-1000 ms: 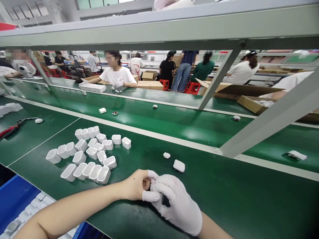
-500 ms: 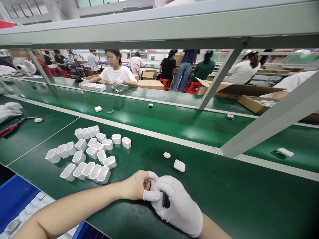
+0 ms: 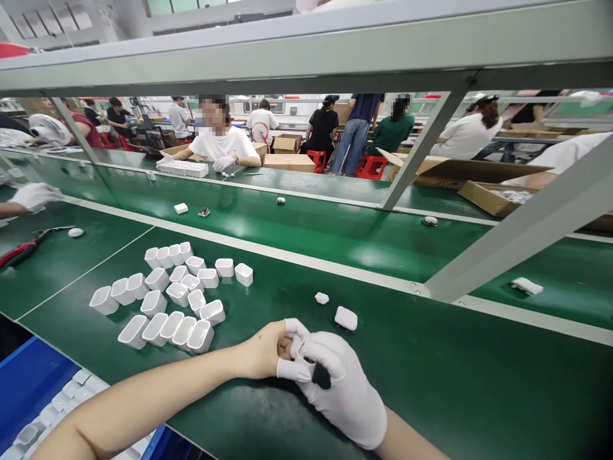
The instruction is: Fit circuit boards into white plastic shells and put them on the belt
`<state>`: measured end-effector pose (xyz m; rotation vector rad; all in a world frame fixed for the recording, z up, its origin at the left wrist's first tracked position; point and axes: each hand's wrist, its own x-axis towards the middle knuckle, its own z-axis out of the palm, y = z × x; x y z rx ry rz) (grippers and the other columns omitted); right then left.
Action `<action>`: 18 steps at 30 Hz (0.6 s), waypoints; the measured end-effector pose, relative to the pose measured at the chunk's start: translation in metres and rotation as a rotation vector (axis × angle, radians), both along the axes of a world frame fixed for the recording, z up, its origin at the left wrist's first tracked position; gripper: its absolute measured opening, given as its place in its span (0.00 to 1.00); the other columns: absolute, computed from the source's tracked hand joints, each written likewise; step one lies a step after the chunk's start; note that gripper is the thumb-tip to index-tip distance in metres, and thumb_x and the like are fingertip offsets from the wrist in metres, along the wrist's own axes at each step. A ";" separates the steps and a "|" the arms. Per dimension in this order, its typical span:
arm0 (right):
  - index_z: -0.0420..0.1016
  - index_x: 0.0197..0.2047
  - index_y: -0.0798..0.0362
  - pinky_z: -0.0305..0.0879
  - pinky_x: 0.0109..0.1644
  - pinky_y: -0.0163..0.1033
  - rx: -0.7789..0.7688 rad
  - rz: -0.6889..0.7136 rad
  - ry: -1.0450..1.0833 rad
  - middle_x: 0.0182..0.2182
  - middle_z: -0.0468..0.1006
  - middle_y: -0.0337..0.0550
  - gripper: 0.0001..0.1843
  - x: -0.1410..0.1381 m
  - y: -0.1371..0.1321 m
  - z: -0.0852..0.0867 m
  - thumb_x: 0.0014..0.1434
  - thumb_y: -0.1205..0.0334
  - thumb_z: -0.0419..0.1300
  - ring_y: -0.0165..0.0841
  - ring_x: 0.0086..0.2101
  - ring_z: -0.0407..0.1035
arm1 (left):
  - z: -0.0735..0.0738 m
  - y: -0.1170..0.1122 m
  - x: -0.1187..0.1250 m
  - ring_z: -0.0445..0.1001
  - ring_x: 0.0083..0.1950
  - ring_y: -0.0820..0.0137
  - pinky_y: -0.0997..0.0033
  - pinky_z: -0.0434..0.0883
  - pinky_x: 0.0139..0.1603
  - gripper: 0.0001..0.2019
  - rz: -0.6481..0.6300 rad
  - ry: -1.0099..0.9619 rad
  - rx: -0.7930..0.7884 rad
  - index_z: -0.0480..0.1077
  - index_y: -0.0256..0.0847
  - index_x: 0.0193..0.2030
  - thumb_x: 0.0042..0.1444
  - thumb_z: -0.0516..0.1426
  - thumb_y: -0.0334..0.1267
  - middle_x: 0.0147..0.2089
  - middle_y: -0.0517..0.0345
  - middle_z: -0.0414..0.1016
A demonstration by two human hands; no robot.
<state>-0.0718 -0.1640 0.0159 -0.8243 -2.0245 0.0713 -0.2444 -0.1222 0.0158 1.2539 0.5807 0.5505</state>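
1. Two hands meet over the near bench in the head view: the left hand, with white covers on thumb and forefinger, and the right hand, fully gloved, its fingers curled.
2. Both sets of fingertips are closed together on a small white piece, mostly hidden by them.
3. Since the earlier frames, a co-worker's gloved hand has appeared at left, and parts on the green belt have shifted leftward.
4. White cups stand left of the hands; pliers lie farther left.
5. A slanting post blocks some of the belt.
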 end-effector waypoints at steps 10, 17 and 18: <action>0.63 0.50 0.53 0.71 0.44 0.45 0.170 -0.110 -0.032 0.41 0.72 0.49 0.19 0.009 0.003 -0.001 0.56 0.70 0.60 0.38 0.43 0.70 | 0.006 0.002 -0.001 0.66 0.31 0.76 0.75 0.63 0.34 0.29 0.055 -0.095 -0.006 0.63 0.39 0.40 0.35 0.73 0.39 0.32 0.64 0.67; 0.64 0.42 0.50 0.68 0.36 0.42 0.154 0.016 -0.179 0.33 0.77 0.40 0.08 0.004 0.004 0.017 0.59 0.69 0.54 0.35 0.33 0.70 | 0.007 -0.003 -0.001 0.63 0.30 0.78 0.75 0.63 0.34 0.23 -0.006 -0.035 0.074 0.62 0.39 0.40 0.40 0.69 0.32 0.29 0.68 0.64; 0.64 0.41 0.49 0.67 0.35 0.41 0.121 0.031 -0.190 0.32 0.77 0.39 0.07 0.003 0.004 0.018 0.59 0.68 0.54 0.34 0.32 0.70 | 0.006 -0.004 -0.001 0.63 0.30 0.78 0.75 0.63 0.34 0.23 -0.006 -0.027 0.077 0.63 0.39 0.40 0.40 0.69 0.32 0.30 0.68 0.64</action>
